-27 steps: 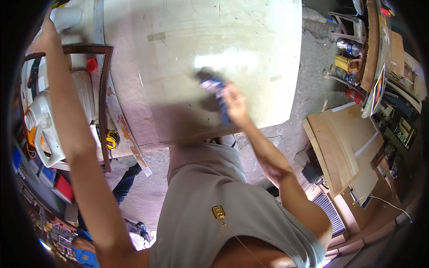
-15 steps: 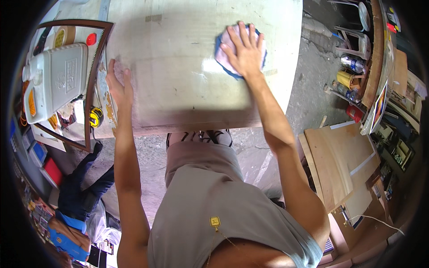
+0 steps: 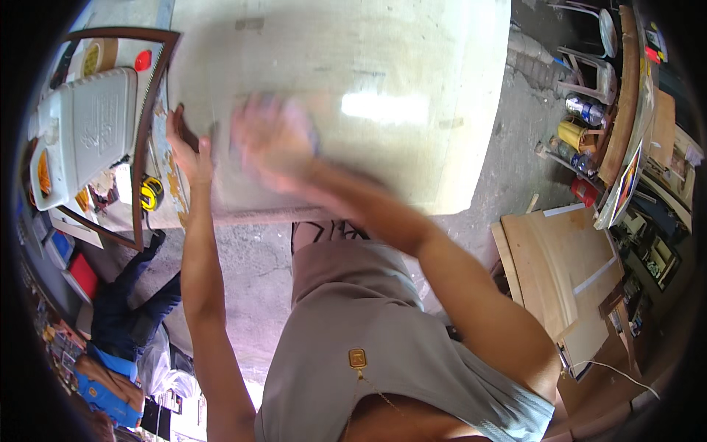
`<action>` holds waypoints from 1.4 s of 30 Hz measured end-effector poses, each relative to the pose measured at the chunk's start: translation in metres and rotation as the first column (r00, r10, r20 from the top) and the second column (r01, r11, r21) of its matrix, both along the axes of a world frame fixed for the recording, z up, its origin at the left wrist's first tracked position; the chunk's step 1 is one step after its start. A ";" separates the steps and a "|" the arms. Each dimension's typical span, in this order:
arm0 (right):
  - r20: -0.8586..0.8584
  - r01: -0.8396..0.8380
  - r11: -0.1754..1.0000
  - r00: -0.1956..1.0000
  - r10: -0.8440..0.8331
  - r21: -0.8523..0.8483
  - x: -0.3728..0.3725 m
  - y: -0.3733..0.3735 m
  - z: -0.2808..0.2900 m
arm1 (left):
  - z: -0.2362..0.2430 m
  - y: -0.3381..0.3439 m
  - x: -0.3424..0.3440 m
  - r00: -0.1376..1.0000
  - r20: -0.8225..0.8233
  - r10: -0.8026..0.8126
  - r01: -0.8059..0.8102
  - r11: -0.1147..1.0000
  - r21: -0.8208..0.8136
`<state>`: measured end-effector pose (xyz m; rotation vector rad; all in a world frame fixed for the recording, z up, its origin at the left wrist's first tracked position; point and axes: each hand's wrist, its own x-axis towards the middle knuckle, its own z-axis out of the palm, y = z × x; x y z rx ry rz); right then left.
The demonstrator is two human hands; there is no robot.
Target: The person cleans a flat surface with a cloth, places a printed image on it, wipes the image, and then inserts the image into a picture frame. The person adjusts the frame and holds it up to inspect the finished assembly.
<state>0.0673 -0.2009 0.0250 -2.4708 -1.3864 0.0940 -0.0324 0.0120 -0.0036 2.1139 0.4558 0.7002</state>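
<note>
A pale, worn board (image 3: 398, 162) with a shiny top lies in front of me. On its left half my right hand (image 3: 272, 147) sweeps a pinkish cloth with a blue edge (image 3: 312, 136) over the surface. Motion smears that hand and its fingers, and the hand covers much of the cloth. My left hand (image 3: 190, 151) is at the board's left side, its thumb and fingers apart and nothing visible gripped in them. A bright patch of light shines on the board right of the cloth.
Left of the board are a brown-framed saw (image 3: 138, 169), a white jug (image 3: 92, 118) and a yellow tape measure (image 3: 151, 193). Plywood sheets (image 3: 552, 272) lean at the right, below bottles (image 3: 584, 110) and a stool (image 3: 593, 74). A person (image 3: 110, 376) is at the lower left.
My right hand has moved from the board's right side across to its left half, taking the cloth along. The left hand stays near the left edge. My view has shifted slightly.
</note>
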 end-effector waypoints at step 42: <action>-0.240 -0.475 0.681 0.693 0.680 0.557 -0.129 0.274 0.160 | 0.089 0.197 -0.135 0.698 -0.388 0.601 -0.280 0.729 0.624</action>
